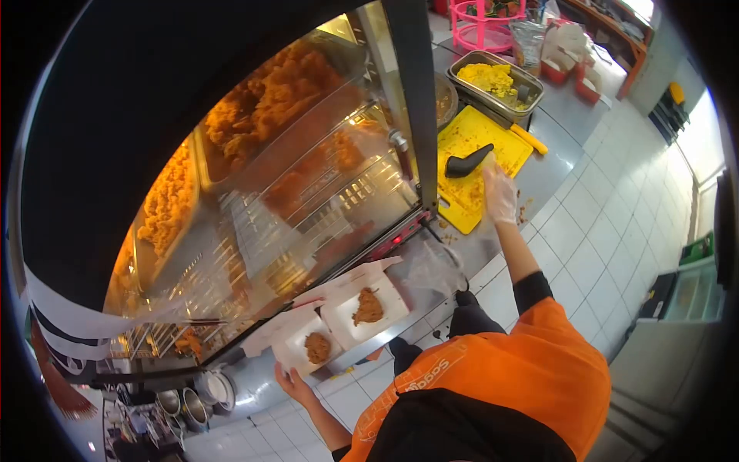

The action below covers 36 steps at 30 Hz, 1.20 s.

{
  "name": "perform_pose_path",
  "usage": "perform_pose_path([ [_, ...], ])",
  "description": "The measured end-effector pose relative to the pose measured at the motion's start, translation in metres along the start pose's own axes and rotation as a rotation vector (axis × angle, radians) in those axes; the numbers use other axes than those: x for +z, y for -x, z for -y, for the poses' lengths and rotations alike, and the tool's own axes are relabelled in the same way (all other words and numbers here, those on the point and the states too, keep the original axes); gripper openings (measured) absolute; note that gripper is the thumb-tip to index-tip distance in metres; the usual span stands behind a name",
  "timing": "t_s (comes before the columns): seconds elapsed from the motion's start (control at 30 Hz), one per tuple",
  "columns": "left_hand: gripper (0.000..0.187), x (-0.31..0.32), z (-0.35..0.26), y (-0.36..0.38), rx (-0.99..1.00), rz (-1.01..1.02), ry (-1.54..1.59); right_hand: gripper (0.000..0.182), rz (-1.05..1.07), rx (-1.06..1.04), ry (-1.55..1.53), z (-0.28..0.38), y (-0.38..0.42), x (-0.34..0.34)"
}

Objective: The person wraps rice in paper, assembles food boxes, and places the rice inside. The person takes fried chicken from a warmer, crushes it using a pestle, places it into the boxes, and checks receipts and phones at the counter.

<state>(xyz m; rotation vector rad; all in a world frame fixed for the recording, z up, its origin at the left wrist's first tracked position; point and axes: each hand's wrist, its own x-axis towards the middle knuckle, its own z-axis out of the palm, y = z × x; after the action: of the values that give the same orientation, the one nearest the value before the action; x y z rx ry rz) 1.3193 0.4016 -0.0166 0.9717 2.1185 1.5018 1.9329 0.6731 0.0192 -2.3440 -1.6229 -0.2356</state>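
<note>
My right hand [500, 194] wears a clear plastic glove and hovers with fingers spread over the near edge of a yellow cutting board [462, 138], close to a black-handled tool [468, 162] lying on it. It holds nothing. My left hand [291, 380] is bare and grips the edge of an open white box [296, 356] with a piece of fried chicken [316, 347] in it. A second white box [392, 304] beside it holds another fried piece [368, 306].
A glass warmer case [269, 177] full of fried chicken stands over the counter. A steel tray [531, 86] of yellow crumbs, a yellow-handled knife [530, 139] and a pink rack [481, 23] lie beyond the board. A clear plastic bag [435, 266] lies by the boxes. White tiled floor lies to the right.
</note>
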Motion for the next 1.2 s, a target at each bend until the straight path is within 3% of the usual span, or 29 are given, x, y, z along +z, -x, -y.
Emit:
perform_pose_path([
  [0.07, 0.053, 0.029, -0.029, 0.024, 0.09, -0.2, -0.258, 0.036, 0.322, -0.003, 0.059, 0.0, -0.047, -0.028],
  [0.13, 0.054, 0.045, -0.041, 0.042, 0.142, -0.361, -0.422, 0.045, 0.272, 0.168, -0.054, 0.008, -0.072, -0.058],
  [0.17, 0.054, 0.054, -0.038, 0.05, 0.211, -0.372, -0.433, 0.05, 0.264, 0.244, -0.116, 0.023, -0.077, -0.058],
  [0.27, 0.054, 0.089, -0.073, 0.095, 0.347, -0.345, -0.47, 0.06, 0.255, 0.329, -0.24, 0.005, -0.129, 0.041],
  [0.3, 0.052, 0.1, -0.084, 0.112, 0.277, -0.339, -0.436, 0.06, 0.35, 0.434, -0.287, 0.022, -0.137, 0.016],
  [0.4, 0.048, 0.122, -0.101, 0.155, 0.229, -0.232, -0.46, 0.055, 0.227, 0.198, -0.51, 0.035, -0.142, 0.036],
  [0.5, 0.047, 0.143, -0.102, 0.184, 0.217, -0.15, -0.383, 0.052, 0.1, 0.533, -0.886, 0.059, -0.114, 0.005],
  [0.53, 0.047, 0.145, -0.102, 0.188, 0.211, -0.131, -0.377, 0.046, 0.101, 0.379, -0.949, 0.039, -0.107, 0.023],
  [0.6, 0.047, 0.149, -0.108, 0.185, 0.21, -0.09, -0.36, 0.038, 0.151, 0.342, -1.389, 0.018, -0.079, 0.016],
  [0.63, 0.049, 0.148, -0.111, 0.179, 0.228, -0.057, -0.4, 0.034, 0.214, 0.459, -1.765, 0.029, -0.055, -0.026],
  [0.67, 0.05, 0.148, -0.111, 0.172, 0.235, -0.058, -0.425, 0.032, 0.29, 0.47, -1.871, 0.039, -0.034, -0.064],
  [0.7, 0.051, 0.147, -0.111, 0.163, 0.238, -0.055, -0.451, 0.033, 0.513, 0.347, -2.126, 0.032, -0.02, -0.074],
  [0.73, 0.053, 0.143, -0.111, 0.156, 0.245, -0.042, -0.481, 0.04, 0.428, 0.02, -2.16, 0.064, 0.012, -0.119],
  [0.77, 0.054, 0.138, -0.111, 0.148, 0.243, -0.031, -0.486, 0.041, 0.537, -0.334, -2.184, 0.088, 0.032, -0.15],
  [0.87, 0.056, 0.124, -0.118, 0.129, 0.279, -0.033, -0.453, 0.031, 0.654, -0.817, -2.344, 0.177, 0.084, -0.182],
  [0.93, 0.056, 0.11, -0.133, 0.122, 0.321, -0.087, -0.402, 0.021, 0.628, -0.871, -2.102, 0.221, 0.12, -0.15],
  [1.0, 0.054, 0.093, -0.133, 0.137, 0.282, -0.155, -0.392, 0.013, 0.471, -0.913, -1.369, 0.261, 0.157, -0.049],
  [1.03, 0.053, 0.082, -0.127, 0.151, 0.266, -0.183, -0.394, 0.012, 0.481, -1.011, -1.224, 0.277, 0.168, 0.001],
  [1.1, 0.051, 0.069, -0.115, 0.154, 0.219, -0.243, -0.393, 0.008, 0.897, -0.84, -1.444, 0.303, 0.147, -0.019],
  [1.17, 0.05, 0.049, -0.106, 0.196, 0.061, -0.219, -0.404, 0.004, 0.66, -0.943, -1.404, 0.287, 0.142, -0.091],
  [1.2, 0.049, 0.045, -0.098, 0.204, 0.032, -0.212, -0.396, 0.004, 0.5, -1.031, -1.295, 0.29, 0.15, -0.079],
])
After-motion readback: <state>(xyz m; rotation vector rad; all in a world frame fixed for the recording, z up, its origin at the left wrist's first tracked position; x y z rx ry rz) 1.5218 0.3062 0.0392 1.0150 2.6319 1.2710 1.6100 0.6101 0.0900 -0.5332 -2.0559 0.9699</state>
